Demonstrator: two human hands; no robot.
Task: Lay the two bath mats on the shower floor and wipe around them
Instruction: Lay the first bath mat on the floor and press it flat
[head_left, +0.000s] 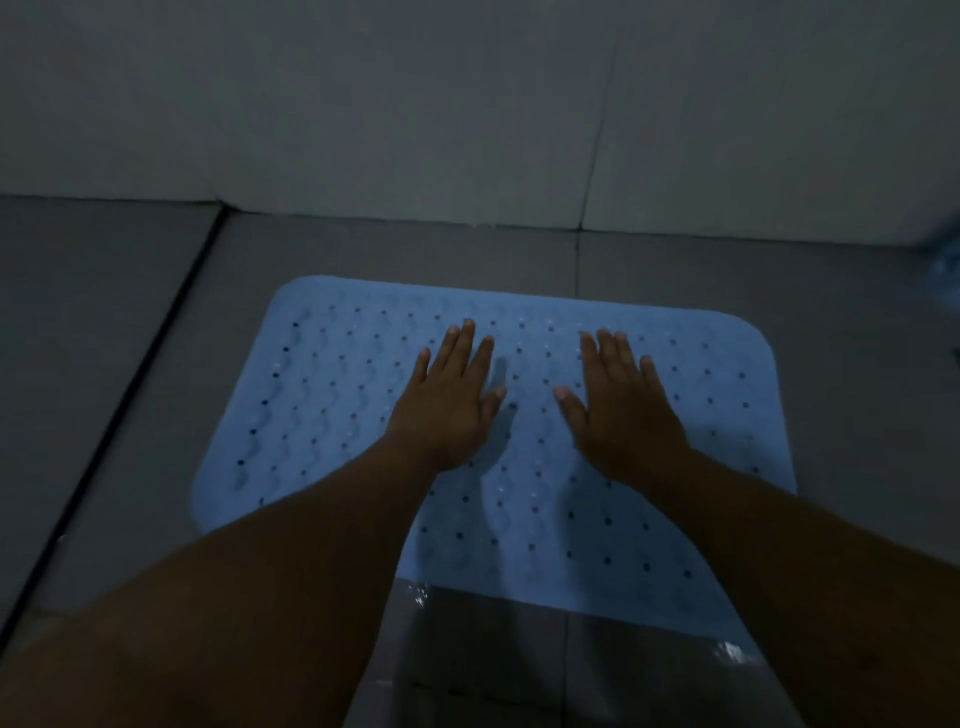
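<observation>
A light blue bath mat (332, 405) with rows of small holes lies flat on the grey tiled shower floor (857, 322). My left hand (452, 400) rests palm down on the mat's middle, fingers spread and holding nothing. My right hand (621, 405) lies flat beside it, a short gap to the right, also empty. Below the mat's near edge a clear, shiny sheet (498, 654) covers the floor between my forearms; I cannot tell whether it is a second mat.
A pale wall (415, 114) rises just behind the mat. A dark groove (130, 384) runs diagonally across the floor at the left. Something bluish and blurred (945, 270) sits at the right edge. The light is dim.
</observation>
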